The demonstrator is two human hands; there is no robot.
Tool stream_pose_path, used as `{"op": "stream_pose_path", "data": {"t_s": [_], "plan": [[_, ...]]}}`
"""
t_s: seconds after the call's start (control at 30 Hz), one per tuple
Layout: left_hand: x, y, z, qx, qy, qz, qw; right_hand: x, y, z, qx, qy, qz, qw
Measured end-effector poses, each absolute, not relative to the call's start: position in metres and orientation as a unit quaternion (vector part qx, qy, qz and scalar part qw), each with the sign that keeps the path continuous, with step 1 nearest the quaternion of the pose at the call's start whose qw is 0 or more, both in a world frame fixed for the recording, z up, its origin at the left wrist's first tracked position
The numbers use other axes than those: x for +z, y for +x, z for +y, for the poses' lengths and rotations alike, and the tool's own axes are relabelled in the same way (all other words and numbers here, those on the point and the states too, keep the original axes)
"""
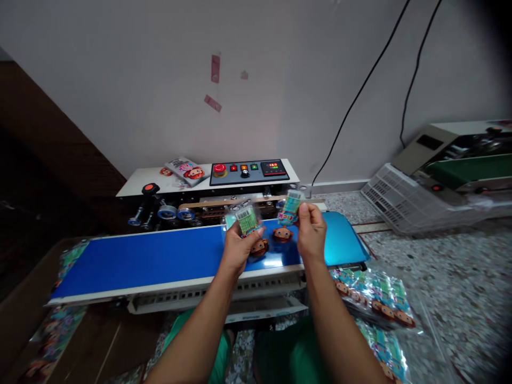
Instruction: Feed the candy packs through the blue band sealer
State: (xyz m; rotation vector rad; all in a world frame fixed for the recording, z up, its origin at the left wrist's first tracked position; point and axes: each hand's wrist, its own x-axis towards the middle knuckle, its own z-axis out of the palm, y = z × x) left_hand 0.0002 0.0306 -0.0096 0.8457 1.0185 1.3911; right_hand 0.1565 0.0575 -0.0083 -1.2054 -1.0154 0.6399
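My left hand [239, 246] is closed around a few small clear printed packets [248, 220], with a green label, a barcode and a cartoon face showing. My thumb presses on their front. To the right, my right hand [311, 230] pinches the edge of a single clear packet [288, 209] of the same print, held upright with its cartoon face at the bottom. Both hands are above the blue conveyor belt [160, 258] of a band sealing machine. Behind the packets runs the machine's sealing band [208, 205] with its rollers.
The control panel [250, 172] has a red stop button and a lit display. A printed pack [188, 169] lies on the machine top. Bagged packets [380, 298] are at the lower right, a carton [100, 341] at the lower left. A white crate [388, 197] stands beneath another machine [452, 154].
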Motion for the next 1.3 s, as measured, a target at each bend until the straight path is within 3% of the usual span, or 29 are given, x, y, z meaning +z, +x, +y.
{"op": "stream_pose_path", "data": {"t_s": [0.1,0.23,0.37,0.47,0.57,0.67,0.73,0.83,0.9,1.13,1.23,1.3], "plan": [[-0.009,-0.002,0.031,0.593,0.359,0.441,0.571,-0.013,0.189,0.062,0.179,-0.623,-0.483,0.589],[-0.007,-0.002,0.03,0.581,0.358,0.429,0.591,-0.026,0.221,0.071,0.025,-0.746,-0.526,0.408],[-0.007,0.0,0.029,0.572,0.367,0.431,0.593,-0.034,0.22,0.078,0.016,-0.816,-0.525,0.242],[-0.007,0.0,0.029,0.569,0.375,0.428,0.593,-0.036,0.204,0.083,0.027,-0.815,-0.54,0.208],[-0.006,0.002,0.029,0.562,0.376,0.429,0.599,-0.034,0.185,0.084,0.04,-0.77,-0.585,0.251],[-0.006,0.003,0.029,0.56,0.368,0.433,0.603,-0.027,0.169,0.079,0.086,-0.684,-0.62,0.374],[-0.006,0.004,0.029,0.566,0.363,0.435,0.599,-0.019,0.16,0.071,0.212,-0.595,-0.623,0.462],[-0.008,0.004,0.029,0.576,0.361,0.43,0.594,-0.011,0.148,0.059,0.423,-0.454,-0.591,0.516],[-0.008,0.005,0.028,0.578,0.359,0.426,0.597,-0.012,0.141,0.055,0.468,-0.424,-0.55,0.547],[-0.006,0.009,0.028,0.609,0.327,0.389,0.609,-0.021,0.14,0.061,0.429,-0.441,-0.413,0.671],[-0.006,0.006,0.029,0.603,0.321,0.398,0.612,-0.015,0.168,0.064,0.301,-0.515,-0.396,0.698],[-0.006,0.003,0.03,0.596,0.337,0.41,0.603,-0.014,0.192,0.065,0.174,-0.609,-0.434,0.641]]}}
